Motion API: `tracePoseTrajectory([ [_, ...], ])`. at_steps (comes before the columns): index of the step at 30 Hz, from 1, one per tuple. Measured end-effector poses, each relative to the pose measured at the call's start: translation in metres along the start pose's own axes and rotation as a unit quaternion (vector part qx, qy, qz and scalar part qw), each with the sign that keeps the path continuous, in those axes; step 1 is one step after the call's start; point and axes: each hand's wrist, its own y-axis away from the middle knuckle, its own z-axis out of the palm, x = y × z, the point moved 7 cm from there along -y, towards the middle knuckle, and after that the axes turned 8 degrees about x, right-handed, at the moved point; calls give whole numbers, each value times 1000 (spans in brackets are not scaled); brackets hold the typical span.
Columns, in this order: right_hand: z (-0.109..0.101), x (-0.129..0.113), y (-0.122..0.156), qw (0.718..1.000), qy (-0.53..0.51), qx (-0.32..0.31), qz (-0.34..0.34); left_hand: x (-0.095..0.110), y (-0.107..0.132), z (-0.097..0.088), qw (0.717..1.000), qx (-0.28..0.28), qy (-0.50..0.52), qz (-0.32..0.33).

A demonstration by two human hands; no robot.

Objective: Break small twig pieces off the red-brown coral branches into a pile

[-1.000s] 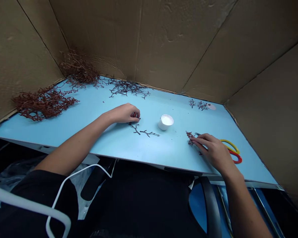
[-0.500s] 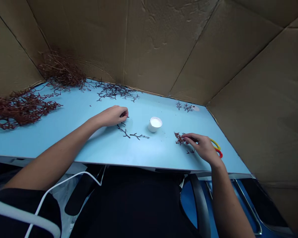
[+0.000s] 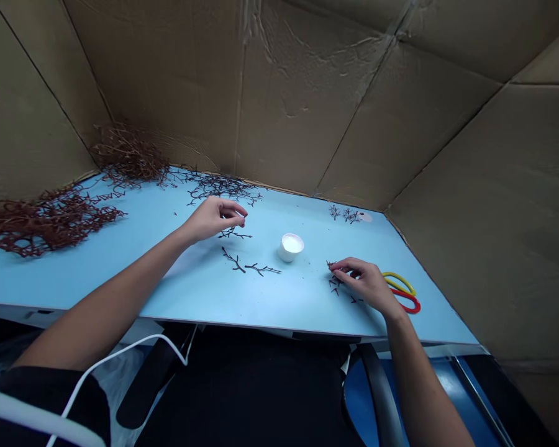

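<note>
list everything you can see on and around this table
light blue tabletop: 1, light blue, under the items
cardboard walls: several panels, brown, behind and beside the table
twig heaps: 2, reddish brown, back left
dark twig pile: 1, near black, back edge
loose dark sprigs: several, near black, mid-table
white cup: 1, white, mid-table
plastic loops: 2, yellow and red, right side
cable: 1, white, below the front edge
left hand: 1, bare, just above sprigs
right hand: 1, bare, fingertips at sprigs

Reached forward with left hand (image 3: 214, 218) lifted, fingertips (image 3: 242, 215) curled together, and right hand (image 3: 366, 284) held low, wrist (image 3: 394, 313) bent, fingers (image 3: 342, 268) extended and loosely pinched inward.
</note>
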Motion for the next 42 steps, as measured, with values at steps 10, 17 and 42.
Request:
tracePoseTrajectory([
  [10,18,-30,2,998,18,13,-59,2,10,31,989,-20,142,-24],
  [17,53,-43,11,990,88,-45,-103,-5,13,47,994,-52,90,24],
  [42,63,-127,-37,958,-268,62,-80,18,31,65,939,-78,331,-43],
])
